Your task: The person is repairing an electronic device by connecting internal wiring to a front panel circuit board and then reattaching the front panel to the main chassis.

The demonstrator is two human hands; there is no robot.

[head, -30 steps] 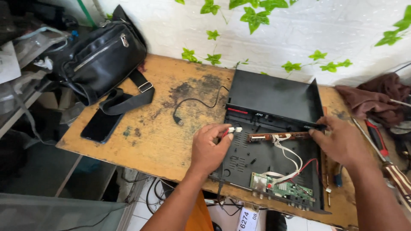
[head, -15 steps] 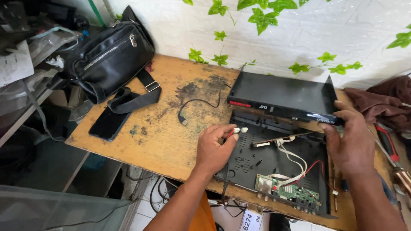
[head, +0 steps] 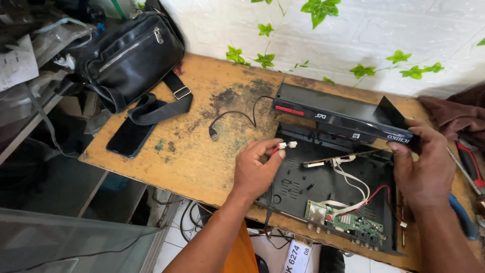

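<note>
An opened black set-top box base (head: pixel 303 182) lies on the worn wooden table (head: pixel 202 151), with a green circuit board (head: pixel 343 220) and white and red wires inside. My left hand (head: pixel 255 169) pinches a small white wire connector (head: pixel 285 145) just above the box's left edge. My right hand (head: pixel 424 169) grips the right end of the black top cover (head: pixel 338 116), which is lifted and tilted over the far side of the base. A thin narrow board (head: pixel 338 157) lies across the base under the cover.
A black shoulder bag (head: pixel 126 58) and a dark phone (head: pixel 130 136) sit at the table's left. A black cable (head: pixel 232 119) lies mid-table. Red- and blue-handled tools (head: pixel 467 167) and a brown cloth (head: pixel 452 114) are at the right. Shelf clutter stands left of the table.
My right hand has swung the top cover down from upright to a low tilt over the base. My left hand stays on the white connector. The view has shifted closer.
</note>
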